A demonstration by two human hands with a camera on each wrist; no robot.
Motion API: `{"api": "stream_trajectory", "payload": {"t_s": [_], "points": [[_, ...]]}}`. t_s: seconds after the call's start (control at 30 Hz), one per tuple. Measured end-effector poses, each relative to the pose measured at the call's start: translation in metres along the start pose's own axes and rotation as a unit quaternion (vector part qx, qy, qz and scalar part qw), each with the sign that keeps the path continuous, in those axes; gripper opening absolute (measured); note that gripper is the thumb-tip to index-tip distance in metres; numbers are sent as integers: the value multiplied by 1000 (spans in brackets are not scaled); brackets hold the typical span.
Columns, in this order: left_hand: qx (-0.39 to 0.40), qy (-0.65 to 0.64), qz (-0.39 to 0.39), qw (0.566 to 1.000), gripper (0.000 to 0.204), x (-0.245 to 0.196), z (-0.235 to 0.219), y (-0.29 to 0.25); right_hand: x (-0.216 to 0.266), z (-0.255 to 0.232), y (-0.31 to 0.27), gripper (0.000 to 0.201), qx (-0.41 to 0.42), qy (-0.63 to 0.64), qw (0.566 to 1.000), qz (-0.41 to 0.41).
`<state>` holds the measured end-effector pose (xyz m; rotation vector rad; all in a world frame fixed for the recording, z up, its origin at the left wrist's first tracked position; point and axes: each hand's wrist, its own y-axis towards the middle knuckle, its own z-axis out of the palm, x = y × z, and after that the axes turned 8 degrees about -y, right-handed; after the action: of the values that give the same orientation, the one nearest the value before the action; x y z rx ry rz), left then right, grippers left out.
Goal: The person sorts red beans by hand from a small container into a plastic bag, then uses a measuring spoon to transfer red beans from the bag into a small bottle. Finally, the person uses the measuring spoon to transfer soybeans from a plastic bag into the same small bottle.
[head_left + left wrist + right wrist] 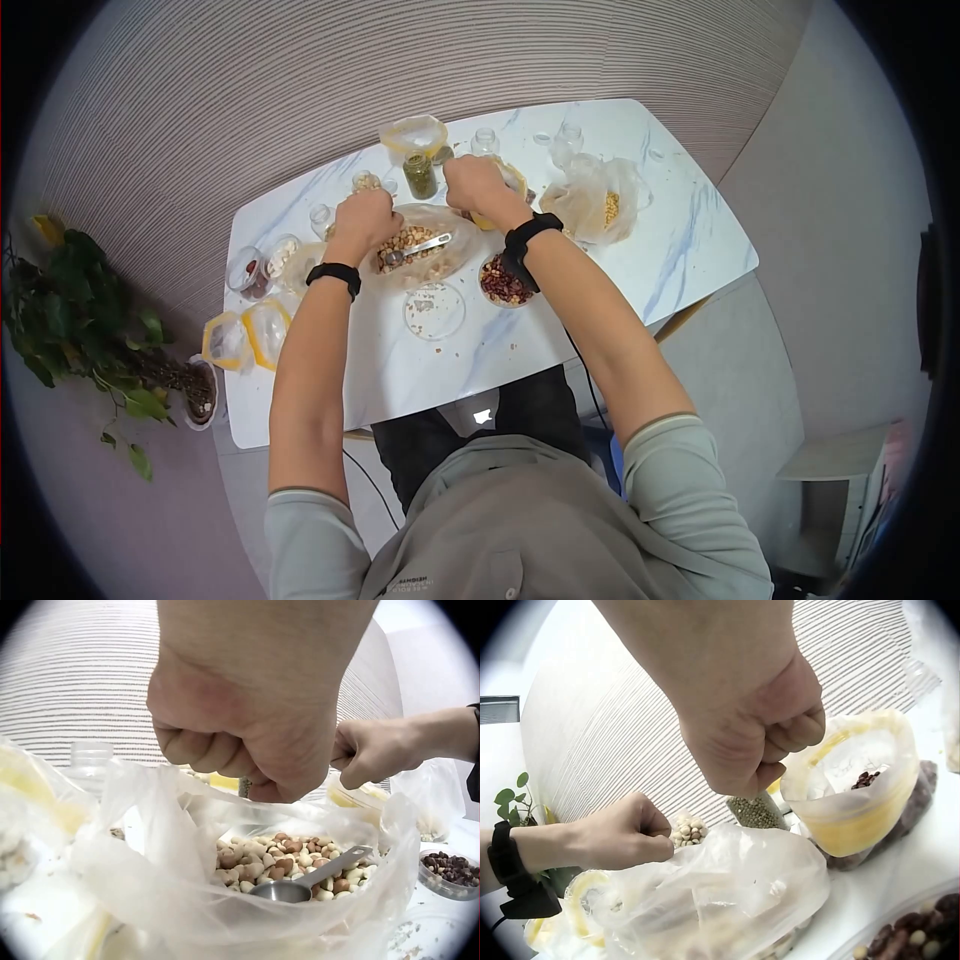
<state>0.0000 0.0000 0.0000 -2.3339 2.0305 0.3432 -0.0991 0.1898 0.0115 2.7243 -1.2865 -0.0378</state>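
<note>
My left hand (365,218) is curled into a fist over a clear plastic bag (285,919) of mixed tan and brown nuts or beans (247,862). On those lies a metal measuring spoon (300,885). Level with it, my right hand (478,187) is also a fist, beside a glass jar (420,180) of small green beans. Nothing shows in either fist. Right of it, in the right wrist view, stands an open yellow-banded bag (847,825) with dark red beans inside. A round tub (505,283) of dark red and pale beans sits below my right wrist.
A clear round lid (435,312) with crumbs lies near the front. Pale-filled jars (283,255) and yellow-edged bags (267,333) stand left. Empty jars (485,141) line the back. A bag (600,205) with yellow kernels lies right. A potted plant (95,310) stands off the left edge.
</note>
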Motion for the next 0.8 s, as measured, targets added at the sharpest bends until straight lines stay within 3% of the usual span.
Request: {"api": "stream_trajectory", "payload": {"t_s": [0.8], "points": [[8, 0, 2, 1000, 30, -5, -6, -2, -1, 1, 3, 22, 7, -3, 1000, 7]]}}
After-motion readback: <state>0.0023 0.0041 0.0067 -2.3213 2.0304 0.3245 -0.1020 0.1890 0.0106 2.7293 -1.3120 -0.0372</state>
